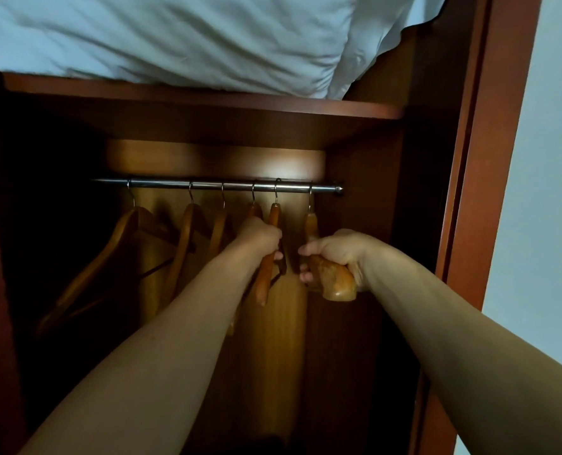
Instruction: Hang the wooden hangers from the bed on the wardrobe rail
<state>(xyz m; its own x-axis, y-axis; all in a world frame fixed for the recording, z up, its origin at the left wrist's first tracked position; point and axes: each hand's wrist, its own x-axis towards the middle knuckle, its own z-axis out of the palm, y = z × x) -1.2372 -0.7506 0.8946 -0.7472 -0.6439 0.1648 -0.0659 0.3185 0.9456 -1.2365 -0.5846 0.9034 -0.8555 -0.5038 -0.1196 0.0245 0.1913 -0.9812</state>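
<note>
- Left hand was clamped on a wooden hanger, its hook over the rail directly above.
- Right hand was closed around the shoulder of the rightmost hanger, also hooked above.
- Four more hangers hung left of the left hand.
- Judgement: confirm each hook seats fully, release gently, space evenly.

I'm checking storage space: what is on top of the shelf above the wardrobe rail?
White bedding lies across the shelf, bulging past its front edge. Whatever sits behind or under that bedding is covered, and the shelf's back cannot be seen.
</note>
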